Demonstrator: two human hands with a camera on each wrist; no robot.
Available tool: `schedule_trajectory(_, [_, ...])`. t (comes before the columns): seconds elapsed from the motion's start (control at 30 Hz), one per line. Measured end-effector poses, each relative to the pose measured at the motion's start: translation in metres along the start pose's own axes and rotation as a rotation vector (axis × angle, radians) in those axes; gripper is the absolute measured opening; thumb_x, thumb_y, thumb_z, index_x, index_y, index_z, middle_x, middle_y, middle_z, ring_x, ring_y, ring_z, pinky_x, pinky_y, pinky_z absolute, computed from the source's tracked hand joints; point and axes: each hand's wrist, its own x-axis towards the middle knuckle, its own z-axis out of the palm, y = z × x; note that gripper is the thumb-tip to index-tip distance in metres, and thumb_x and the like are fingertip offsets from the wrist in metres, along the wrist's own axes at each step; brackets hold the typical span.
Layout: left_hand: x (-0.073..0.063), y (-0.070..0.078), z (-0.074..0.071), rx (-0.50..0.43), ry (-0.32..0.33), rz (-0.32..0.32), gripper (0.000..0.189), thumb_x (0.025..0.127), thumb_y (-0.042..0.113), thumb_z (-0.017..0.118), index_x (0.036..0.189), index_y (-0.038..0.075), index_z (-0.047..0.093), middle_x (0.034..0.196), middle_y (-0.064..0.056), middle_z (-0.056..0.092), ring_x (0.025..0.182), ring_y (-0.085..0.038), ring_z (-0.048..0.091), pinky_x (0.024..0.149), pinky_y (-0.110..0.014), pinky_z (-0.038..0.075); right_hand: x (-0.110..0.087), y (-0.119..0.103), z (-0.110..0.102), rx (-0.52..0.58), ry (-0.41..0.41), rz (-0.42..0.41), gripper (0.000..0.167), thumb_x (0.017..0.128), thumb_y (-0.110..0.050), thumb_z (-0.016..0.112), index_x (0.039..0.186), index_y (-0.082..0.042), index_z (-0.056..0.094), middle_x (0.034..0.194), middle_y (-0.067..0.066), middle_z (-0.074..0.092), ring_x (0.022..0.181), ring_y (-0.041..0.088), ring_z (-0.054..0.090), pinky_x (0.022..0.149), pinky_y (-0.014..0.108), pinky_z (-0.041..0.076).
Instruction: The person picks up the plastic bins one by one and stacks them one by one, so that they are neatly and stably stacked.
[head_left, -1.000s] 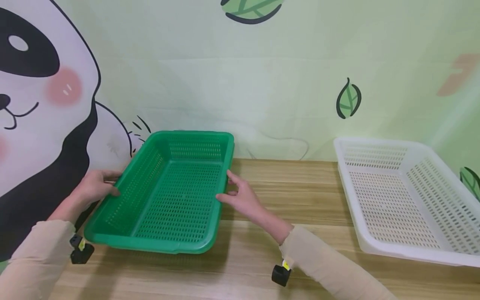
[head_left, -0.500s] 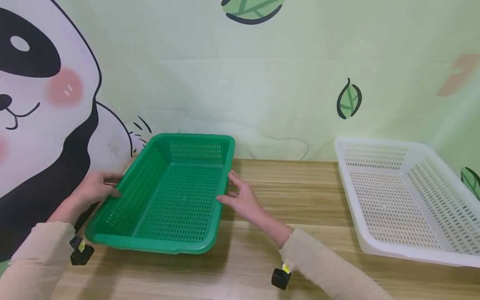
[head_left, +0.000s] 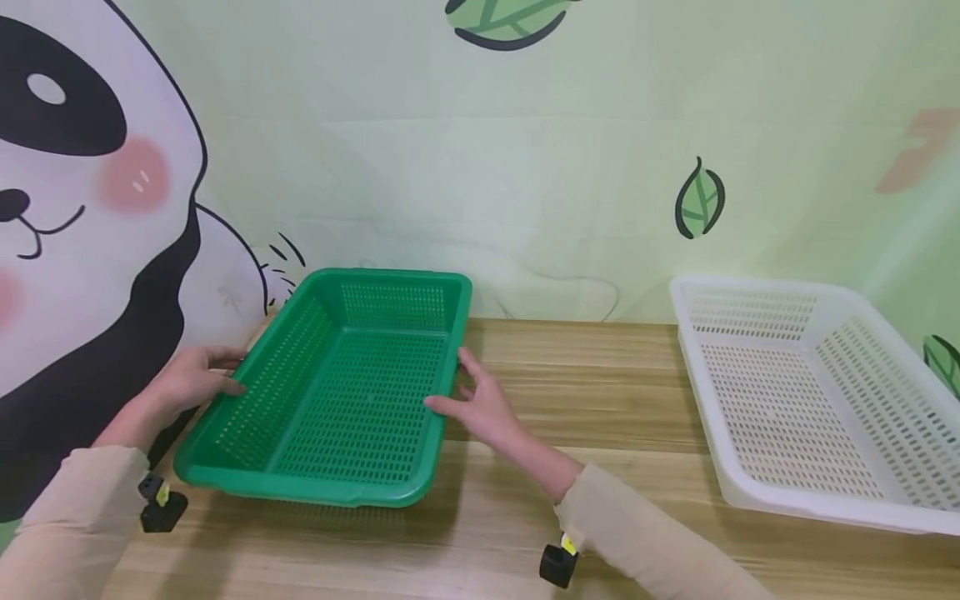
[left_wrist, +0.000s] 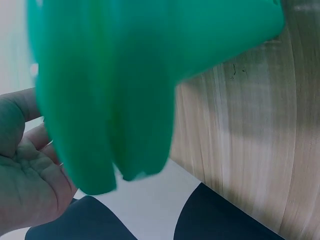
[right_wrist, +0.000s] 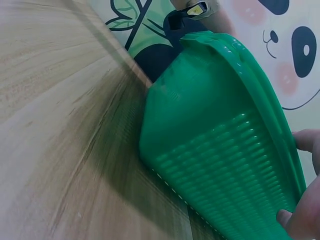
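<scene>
A green plastic basket with slotted walls and floor is at the left of the head view, with nothing inside it. My left hand holds its left rim, thumb over the edge. At the right rim, my right hand has its thumb over the edge and its fingers against the outer side. In the left wrist view the green rim is blurred and looks doubled; part of the left hand shows behind it. The basket's outer wall stands close above the tabletop in the right wrist view; whether it touches cannot be told.
A white slotted basket stands at the right of the wooden table. Behind the table hangs a pale green backdrop with a panda and leaves. Bare wood lies between the two baskets.
The green basket's far end has sunk slightly, and the basket has shifted a little to the right. My right thumb reaches farther over the rim. The white basket stays put.
</scene>
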Motion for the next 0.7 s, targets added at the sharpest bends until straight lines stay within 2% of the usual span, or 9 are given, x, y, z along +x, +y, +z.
schedule_trajectory(0.07, [0.000, 0.000, 0.000, 0.000, 0.000, 0.006, 0.060, 0.081, 0.004, 0.056, 0.130, -0.019, 0.029, 0.128, -0.038, 0.036, 0.116, -0.051, 0.034, 0.091, -0.057, 0.037, -0.001, -0.002, 0.000, 0.023, -0.008, 0.009, 0.080, 0.079, -0.007, 0.067, 0.143, -0.003, 0.019, 0.141, 0.018, 0.032, 0.130, 0.029, 0.029, 0.104, 0.045, 0.028])
schedule_trajectory(0.13, [0.000, 0.000, 0.000, 0.001, 0.001, 0.014, 0.060, 0.081, 0.004, 0.056, 0.130, -0.019, 0.029, 0.128, -0.039, 0.035, 0.116, -0.051, 0.034, 0.091, -0.057, 0.037, -0.004, -0.007, 0.001, 0.046, -0.020, 0.017, 0.081, 0.079, -0.004, 0.066, 0.144, -0.002, 0.017, 0.137, 0.022, 0.034, 0.125, 0.033, 0.036, 0.099, 0.045, 0.036])
schedule_trajectory(0.3, [-0.001, 0.001, 0.000, 0.002, 0.006, 0.025, 0.059, 0.080, 0.003, 0.056, 0.129, -0.020, 0.031, 0.127, -0.039, 0.036, 0.114, -0.051, 0.036, 0.090, -0.058, 0.037, -0.012, -0.023, 0.004, 0.071, -0.027, 0.042, 0.082, 0.079, 0.002, 0.061, 0.144, 0.001, 0.011, 0.132, 0.028, 0.035, 0.113, 0.042, 0.046, 0.082, 0.034, 0.050])
schedule_trajectory(0.47, [0.000, 0.002, 0.000, 0.016, 0.016, 0.013, 0.058, 0.080, 0.002, 0.056, 0.128, -0.020, 0.032, 0.126, -0.039, 0.037, 0.113, -0.050, 0.037, 0.091, -0.058, 0.036, -0.014, -0.028, 0.006, 0.072, -0.017, 0.057, 0.082, 0.079, 0.002, 0.059, 0.143, 0.003, 0.008, 0.134, 0.028, 0.033, 0.112, 0.042, 0.047, 0.080, 0.030, 0.051])
schedule_trajectory(0.7, [0.001, 0.002, 0.001, 0.023, 0.011, 0.002, 0.058, 0.079, 0.001, 0.055, 0.128, -0.020, 0.032, 0.126, -0.039, 0.036, 0.114, -0.050, 0.037, 0.092, -0.058, 0.035, -0.013, -0.023, 0.007, 0.094, -0.016, 0.052, 0.082, 0.078, 0.003, 0.057, 0.143, 0.004, 0.006, 0.134, 0.028, 0.031, 0.114, 0.042, 0.045, 0.082, 0.032, 0.050])
